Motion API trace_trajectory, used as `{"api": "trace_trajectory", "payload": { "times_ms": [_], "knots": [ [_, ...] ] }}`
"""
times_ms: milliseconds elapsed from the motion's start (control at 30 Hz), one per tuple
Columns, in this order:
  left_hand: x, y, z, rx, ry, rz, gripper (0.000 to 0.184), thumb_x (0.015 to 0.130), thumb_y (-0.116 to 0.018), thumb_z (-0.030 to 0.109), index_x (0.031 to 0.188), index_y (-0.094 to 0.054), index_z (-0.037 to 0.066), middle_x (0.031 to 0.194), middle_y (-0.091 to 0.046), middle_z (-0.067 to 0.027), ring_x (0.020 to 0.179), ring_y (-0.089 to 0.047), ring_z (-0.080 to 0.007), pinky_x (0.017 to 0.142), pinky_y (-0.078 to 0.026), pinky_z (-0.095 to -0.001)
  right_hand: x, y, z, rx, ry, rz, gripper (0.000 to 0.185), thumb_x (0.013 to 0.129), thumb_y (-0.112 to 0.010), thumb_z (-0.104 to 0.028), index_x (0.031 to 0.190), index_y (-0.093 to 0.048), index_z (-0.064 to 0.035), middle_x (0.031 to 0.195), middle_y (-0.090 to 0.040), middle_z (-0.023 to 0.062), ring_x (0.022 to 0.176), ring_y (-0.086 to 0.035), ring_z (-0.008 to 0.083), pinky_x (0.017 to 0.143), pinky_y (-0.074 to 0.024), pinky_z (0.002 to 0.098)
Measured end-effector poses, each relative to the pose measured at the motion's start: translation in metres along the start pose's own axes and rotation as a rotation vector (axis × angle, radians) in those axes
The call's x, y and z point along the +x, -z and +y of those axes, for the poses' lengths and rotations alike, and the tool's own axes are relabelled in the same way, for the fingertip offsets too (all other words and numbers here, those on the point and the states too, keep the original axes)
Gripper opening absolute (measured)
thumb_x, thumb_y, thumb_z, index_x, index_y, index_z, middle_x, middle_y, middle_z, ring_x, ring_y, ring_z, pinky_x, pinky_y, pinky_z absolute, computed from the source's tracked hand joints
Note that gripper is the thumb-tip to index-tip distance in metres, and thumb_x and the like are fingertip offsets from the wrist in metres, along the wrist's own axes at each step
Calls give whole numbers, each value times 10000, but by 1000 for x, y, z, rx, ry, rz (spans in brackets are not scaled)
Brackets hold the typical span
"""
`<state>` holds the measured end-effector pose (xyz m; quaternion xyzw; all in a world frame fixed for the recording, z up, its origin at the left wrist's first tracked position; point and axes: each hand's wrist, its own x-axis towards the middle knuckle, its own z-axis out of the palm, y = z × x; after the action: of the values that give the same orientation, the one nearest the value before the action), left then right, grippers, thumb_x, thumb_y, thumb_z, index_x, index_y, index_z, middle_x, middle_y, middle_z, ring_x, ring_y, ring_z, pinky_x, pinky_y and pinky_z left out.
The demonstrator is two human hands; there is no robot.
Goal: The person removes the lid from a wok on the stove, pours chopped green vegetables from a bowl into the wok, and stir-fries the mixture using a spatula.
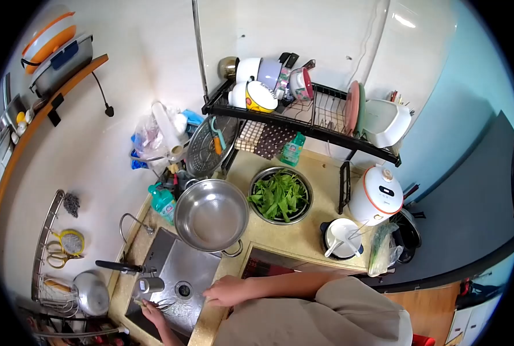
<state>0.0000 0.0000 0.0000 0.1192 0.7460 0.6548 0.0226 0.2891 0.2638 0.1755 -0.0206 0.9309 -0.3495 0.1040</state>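
My left hand (152, 312) is low inside the steel sink (173, 265), its fingers closed round something with thin, dark, stick-like ends whose kind is too small to tell. Just above it, a grey metal cylinder (151, 285) sits at the end of the faucet with the black handle (118, 266). The sink floor by the drain (183, 289) looks wet. My right hand (226, 290) rests on the sink's right rim, fingers pointing left and apparently lying on the edge, with nothing visible in them. A large steel pan (211, 215) stands over the sink's back edge.
Leafy greens (279, 196) fill a steel bowl right of the pan. A green bottle (163, 203) stands left of it. Farther right are a white rice cooker (375, 195) and a white bowl with a spoon (343, 237). A black dish rack (326, 133) spans the back counter.
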Motion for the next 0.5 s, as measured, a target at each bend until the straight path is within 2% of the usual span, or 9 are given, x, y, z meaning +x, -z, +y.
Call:
{"api": "trace_trajectory", "payload": {
  "times_ms": [33,67,100,167,233,333,367,467,500],
  "knots": [
    [-4,2,10,88,-51,-12,452,1101,-434,323,703,-429,108,611,-402,41,557,-362,-68,501,-305,-274,-9,1,-3,0,14,96,284,871,-652,-325,968,-635,-59,928,-686,194,885,-673,405,771,-521,534],
    [-5,7,9,-78,-100,-98,422,1102,-428,299,716,-417,127,621,-383,56,556,-341,-61,502,-287,-264,-14,5,-2,-2,20,200,257,860,-653,-302,933,-647,-56,892,-690,190,863,-674,409,754,-523,539],
    [12,-10,12,-56,-76,-119,414,1101,-431,295,722,-415,131,622,-376,60,555,-337,-59,503,-284,-261,-8,11,17,6,-3,230,246,863,-648,-291,930,-643,-55,893,-690,188,863,-673,410,754,-524,538],
    [-10,-11,25,33,56,-115,397,1098,-438,288,732,-409,138,624,-362,67,552,-329,-55,506,-277,-255,-16,1,36,74,-44,199,224,868,-640,-270,924,-635,-53,894,-688,184,862,-671,412,753,-524,535],
    [-14,-5,42,-70,-60,-141,368,1091,-452,276,753,-410,137,634,-351,74,555,-321,-50,507,-268,-250,-22,4,32,50,-27,227,211,870,-633,-254,932,-630,-51,897,-687,186,864,-670,412,752,-523,534],
    [-23,6,58,188,17,-180,337,1094,-422,232,772,-424,130,649,-371,83,566,-327,-44,505,-280,-253,-34,-5,23,80,-38,144,191,876,-624,-236,947,-625,-58,911,-688,190,874,-669,414,761,-524,530],
    [-23,16,53,135,-73,-175,300,1093,-427,209,810,-459,114,652,-374,82,567,-333,-42,503,-287,-254,-32,-6,26,75,-52,125,190,877,-624,-236,951,-625,-61,912,-688,193,874,-669,414,764,-522,530],
    [-28,20,71,249,-19,-228,257,1094,-425,193,861,-482,101,656,-378,79,566,-332,-36,507,-293,-232,-35,-2,22,92,-25,91,256,906,-640,-288,1056,-638,-79,989,-690,180,934,-671,390,779,-525,513],
    [-29,24,68,218,-45,-212,269,1093,-428,190,840,-474,109,655,-385,77,560,-340,-37,504,-301,-231,-33,-4,21,79,-12,111,238,901,-637,-276,1026,-634,-74,962,-690,185,913,-671,398,774,-524,518]
  ]
}}
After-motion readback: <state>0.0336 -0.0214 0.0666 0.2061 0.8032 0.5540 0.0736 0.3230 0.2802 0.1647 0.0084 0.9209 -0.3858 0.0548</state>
